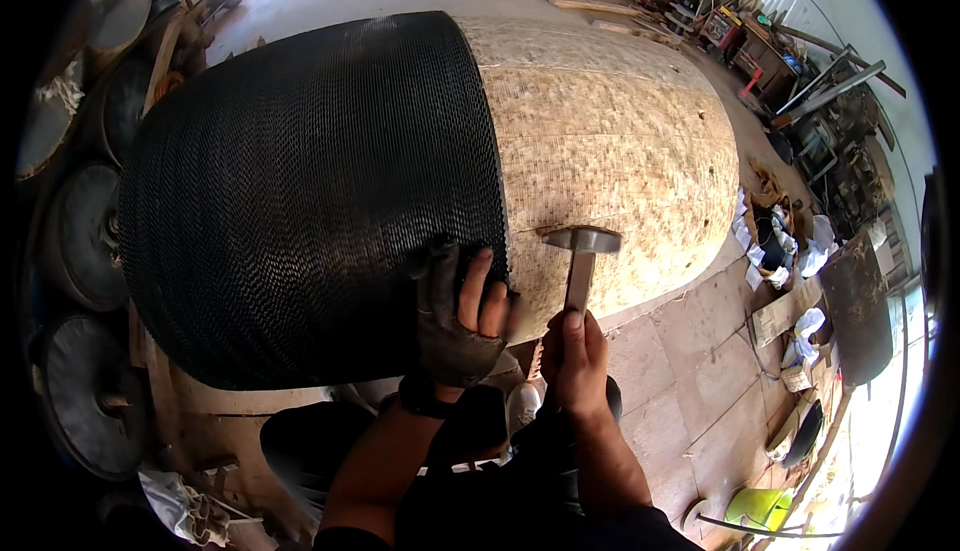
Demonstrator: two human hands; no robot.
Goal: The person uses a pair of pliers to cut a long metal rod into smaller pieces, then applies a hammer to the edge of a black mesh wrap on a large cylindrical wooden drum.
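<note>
Large barrel-shaped drum (610, 141) lies crosswise in front of me: mottled tan, seamed surface on the right, finely ridged black wrapping (310, 181) over the left. Left forearm reaches up; my left fingers (472, 291), two bare beyond a worn dark glove (455, 351), lie against the wrapping by its edge. Cannot tell whether they pinch anything; thumb blurred. My right fingers (592, 356) clench a grey-headed hammer (580, 276), thumb along its shaft. Hammer head sits beyond the thumb, over the tan part; contact unclear.
</note>
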